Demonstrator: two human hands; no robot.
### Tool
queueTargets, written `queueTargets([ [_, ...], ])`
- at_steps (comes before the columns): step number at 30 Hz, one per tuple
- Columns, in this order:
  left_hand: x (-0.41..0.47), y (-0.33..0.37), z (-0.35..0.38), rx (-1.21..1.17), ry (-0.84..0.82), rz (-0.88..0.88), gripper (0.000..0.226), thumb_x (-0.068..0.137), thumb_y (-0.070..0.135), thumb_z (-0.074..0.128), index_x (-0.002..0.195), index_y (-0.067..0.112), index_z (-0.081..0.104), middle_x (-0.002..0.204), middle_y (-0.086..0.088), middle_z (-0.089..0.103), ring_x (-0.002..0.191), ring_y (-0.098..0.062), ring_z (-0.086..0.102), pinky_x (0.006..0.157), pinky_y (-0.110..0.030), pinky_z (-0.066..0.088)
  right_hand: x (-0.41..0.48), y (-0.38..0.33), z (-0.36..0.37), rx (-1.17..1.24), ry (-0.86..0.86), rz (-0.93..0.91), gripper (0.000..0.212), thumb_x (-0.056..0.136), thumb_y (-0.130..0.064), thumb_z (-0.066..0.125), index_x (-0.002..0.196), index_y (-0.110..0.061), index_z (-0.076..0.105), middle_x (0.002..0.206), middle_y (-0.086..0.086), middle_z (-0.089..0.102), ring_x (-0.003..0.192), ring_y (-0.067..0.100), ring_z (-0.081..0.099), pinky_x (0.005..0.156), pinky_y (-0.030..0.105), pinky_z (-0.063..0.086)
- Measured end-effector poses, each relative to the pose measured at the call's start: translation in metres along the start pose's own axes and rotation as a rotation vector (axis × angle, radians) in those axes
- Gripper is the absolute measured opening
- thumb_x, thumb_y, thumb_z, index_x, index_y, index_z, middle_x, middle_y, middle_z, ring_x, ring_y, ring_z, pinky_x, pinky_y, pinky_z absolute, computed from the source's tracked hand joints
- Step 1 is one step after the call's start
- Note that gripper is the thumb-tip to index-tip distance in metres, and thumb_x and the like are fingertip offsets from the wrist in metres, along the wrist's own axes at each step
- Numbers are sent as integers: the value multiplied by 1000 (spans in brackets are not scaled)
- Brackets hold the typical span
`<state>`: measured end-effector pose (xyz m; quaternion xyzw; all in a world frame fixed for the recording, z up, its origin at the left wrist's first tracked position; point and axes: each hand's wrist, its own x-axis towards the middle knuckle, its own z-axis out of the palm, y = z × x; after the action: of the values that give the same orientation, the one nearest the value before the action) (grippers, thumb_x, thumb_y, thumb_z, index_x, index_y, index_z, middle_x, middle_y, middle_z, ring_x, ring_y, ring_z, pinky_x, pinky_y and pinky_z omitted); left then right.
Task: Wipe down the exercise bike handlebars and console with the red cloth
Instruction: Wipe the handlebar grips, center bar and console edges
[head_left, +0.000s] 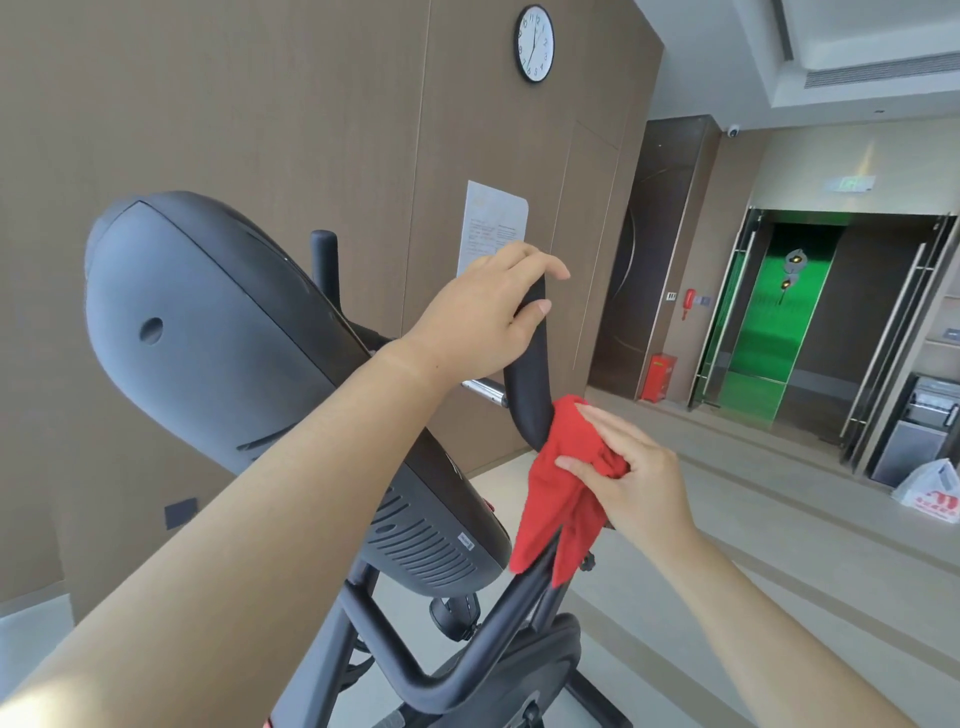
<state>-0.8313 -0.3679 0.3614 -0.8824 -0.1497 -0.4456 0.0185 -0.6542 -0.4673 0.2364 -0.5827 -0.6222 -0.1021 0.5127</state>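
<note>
The black exercise bike stands in front of me, its large grey console (218, 332) seen from behind at the left. My left hand (483, 312) grips the top of the right handlebar (530, 384), a curved black padded bar. Lower on the same bar, my right hand (634, 467) presses the red cloth (566, 478) against the bend; the cloth's loose ends hang down over the frame tube (467, 654). A second handlebar post (324, 265) rises behind the console.
A brown panelled wall with a clock (534, 43) and a paper notice (493, 223) is close behind the bike. To the right lie open floor, a red box (658, 376), glass doors (769, 322) and a plastic bag (930, 491).
</note>
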Motion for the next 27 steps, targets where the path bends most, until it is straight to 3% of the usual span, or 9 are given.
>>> queueTargets([
  [6, -1, -2, 2, -7, 9, 8, 36, 89, 25, 42, 123, 21, 52, 122, 4, 51, 109, -22, 49, 90, -31, 40, 8, 35, -29, -65, -71, 41, 51, 65, -20, 82, 113, -15, 67, 116, -13, 59, 107, -1, 56, 98, 17, 41],
  [8, -1, -1, 3, -2, 22, -3, 35, 89, 23, 43, 123, 22, 52, 121, 4, 50, 106, -21, 50, 86, -29, 39, 12, 35, -30, -23, -55, 41, 49, 65, -21, 82, 111, -17, 68, 115, -13, 62, 106, 1, 58, 95, 11, 40],
  [11, -2, 2, 5, 6, 45, -29, 35, 88, 22, 43, 122, 22, 52, 120, 6, 49, 104, -18, 49, 80, -26, 36, 10, 34, -23, 34, -77, -2, 51, 67, -22, 81, 115, -22, 65, 117, -20, 58, 107, -14, 51, 93, 5, 35],
  [13, -1, 5, 5, 6, 53, -46, 35, 88, 21, 44, 122, 21, 52, 120, 5, 48, 105, -13, 47, 83, -25, 37, 9, 44, -22, 3, -123, -44, 54, 68, -22, 81, 119, -23, 62, 119, -26, 52, 109, -19, 46, 93, 0, 30],
  [16, -2, 9, 4, 44, 46, -70, 35, 86, 19, 48, 121, 20, 52, 120, 6, 47, 109, -12, 47, 91, -30, 41, 14, 64, -33, -30, -156, -40, 53, 67, -22, 82, 116, -21, 64, 118, -22, 54, 111, -12, 47, 93, -2, 28],
  [18, -2, 13, 3, 88, 27, -82, 38, 83, 20, 53, 121, 21, 51, 120, 5, 47, 107, -12, 47, 90, -31, 44, 21, 71, -40, 44, -164, -33, 48, 67, -19, 82, 113, -20, 67, 115, -17, 60, 105, -15, 50, 89, -2, 32],
  [23, -4, 26, 5, 250, -1, -160, 49, 78, 29, 59, 126, 25, 49, 128, 4, 44, 113, -7, 44, 87, -13, 35, 49, 71, -49, 383, -121, 40, 40, 70, -15, 80, 105, -29, 68, 99, -21, 68, 92, -7, 62, 80, 10, 45],
  [27, -5, 47, 17, 450, 92, -258, 53, 78, 26, 59, 129, 18, 49, 136, -1, 43, 126, -17, 41, 102, -25, 32, 76, 75, -56, 486, -145, -6, 42, 69, -15, 80, 107, -27, 67, 100, -20, 68, 93, -6, 62, 82, 10, 45],
])
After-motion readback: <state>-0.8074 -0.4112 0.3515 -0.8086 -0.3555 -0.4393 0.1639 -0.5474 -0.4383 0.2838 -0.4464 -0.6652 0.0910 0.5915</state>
